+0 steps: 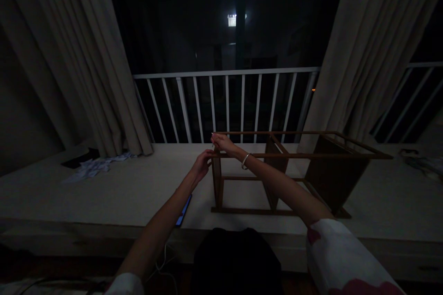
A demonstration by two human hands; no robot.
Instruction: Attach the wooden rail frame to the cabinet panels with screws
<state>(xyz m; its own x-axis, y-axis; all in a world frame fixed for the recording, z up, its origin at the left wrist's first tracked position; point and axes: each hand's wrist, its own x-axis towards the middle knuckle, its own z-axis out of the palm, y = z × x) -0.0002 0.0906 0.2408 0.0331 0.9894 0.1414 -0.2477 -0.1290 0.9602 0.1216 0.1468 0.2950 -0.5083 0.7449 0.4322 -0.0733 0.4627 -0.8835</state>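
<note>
A brown wooden frame [297, 156], like an unfinished small shelf, lies on its side on a pale ledge [138, 189] in dim light. My left hand [201, 164] grips the frame's upper left corner post, fingers wrapped round it. My right hand [221, 141] is pinched at the top of that same corner, holding something thin that I cannot make out. A bracelet sits on my right wrist.
A phone [183, 210] with a lit edge lies on the ledge under my left forearm. Scattered paper slips [93, 166] and a dark flat object [80, 157] lie at the left. White railing [224, 101] and curtains [367, 55] stand behind. Cables hang below.
</note>
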